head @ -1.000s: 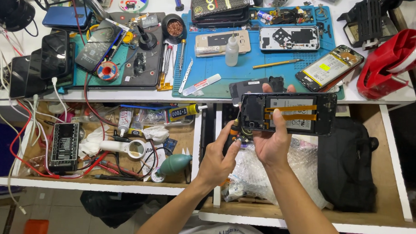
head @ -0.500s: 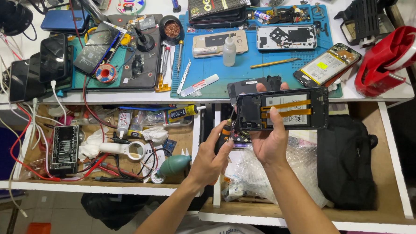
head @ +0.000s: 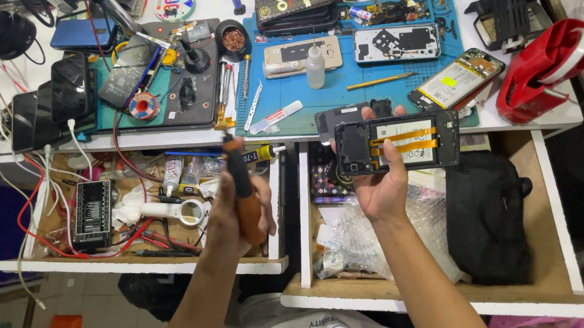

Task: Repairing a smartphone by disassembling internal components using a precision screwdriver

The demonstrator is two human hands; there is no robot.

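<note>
Head view, right hand: the right hand (head: 381,187) sits centre-right of the frame, fingers (head: 389,155) clasped round an opened phone (head: 398,141); the phone lies flat on the palm, back cover off, insides turned up toward the camera, probably so the parts can be seen.
Head view, phone: dark frame, pale battery, orange ribbon strips across it; it hovers over the counter (head: 556,116) edge, above the right drawer (head: 552,228).
Head view, left hand: the left hand (head: 237,214), lower centre, is clenched on a screwdriver (head: 242,188) with an orange-brown handle and black neck, held upright over the left drawer (head: 137,262), well apart from the phone.
Head view, mat: a blue work mat (head: 347,94) in the upper centre carries a small white bottle (head: 315,65), a yellow pencil-like tool (head: 378,80) and another opened phone (head: 457,78) bearing a yellow-green sticker, at the mat's right edge.
Head view, packages: a flat black package (head: 292,1) with pale print at the top centre; a red tape holder (head: 539,63) in the upper right.
Head view, left drawer: a black meter box (head: 93,214), a white magnifier (head: 178,211), red wires, and tubes with yellow labels.
Head view, right drawer: bubble wrap (head: 367,239) beneath the right forearm, a black bag (head: 486,218) just beside it.
</note>
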